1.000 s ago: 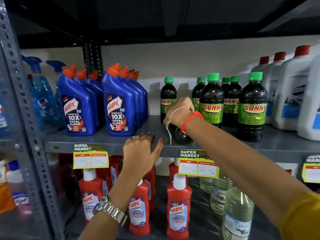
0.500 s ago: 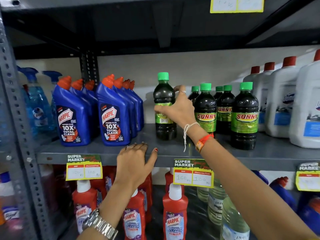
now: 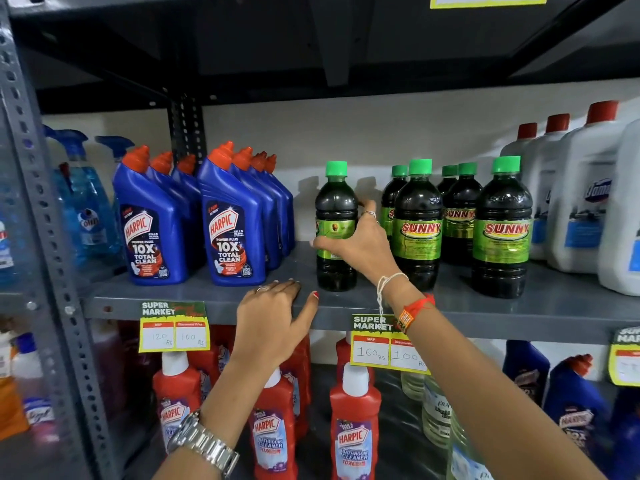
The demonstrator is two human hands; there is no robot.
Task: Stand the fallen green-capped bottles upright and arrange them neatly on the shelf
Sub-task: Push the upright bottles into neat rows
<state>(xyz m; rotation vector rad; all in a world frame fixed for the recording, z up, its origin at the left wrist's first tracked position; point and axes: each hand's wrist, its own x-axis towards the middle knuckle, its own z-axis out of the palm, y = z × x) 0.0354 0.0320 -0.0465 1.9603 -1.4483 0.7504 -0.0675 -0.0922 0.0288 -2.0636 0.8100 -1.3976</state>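
Head view, and the right hand is wrapped around the label of one green-capped bottle, upright on the grey shelf, standing apart to the left of its mates. The left hand rests open, fingers flat on the shelf's front edge. The other green-capped bottles stand in rows just right. Its label faces away, so I'd say twist it front-on, slide it low along the shelf beside the nearest bottle, and let go only once it sits flat.
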